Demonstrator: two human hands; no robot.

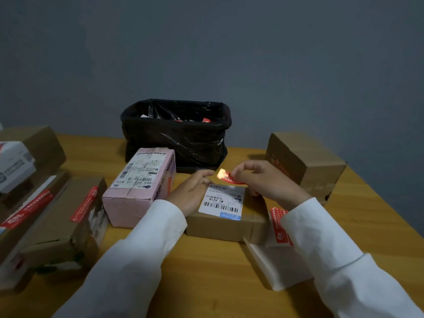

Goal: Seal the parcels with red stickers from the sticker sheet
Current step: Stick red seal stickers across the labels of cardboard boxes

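Observation:
A flat brown parcel with a white shipping label lies in the middle of the wooden table. My left hand rests on its left part with straight fingers. My right hand hovers above the parcel's far edge and pinches a red sticker, which shines in the light. The sticker sheet, white with red stickers, lies to the right of the parcel, partly under my right sleeve.
A pink box stands left of the parcel. Several brown parcels with red stickers are stacked at the left edge. A bin lined with a black bag stands at the back. Another brown box sits at the right.

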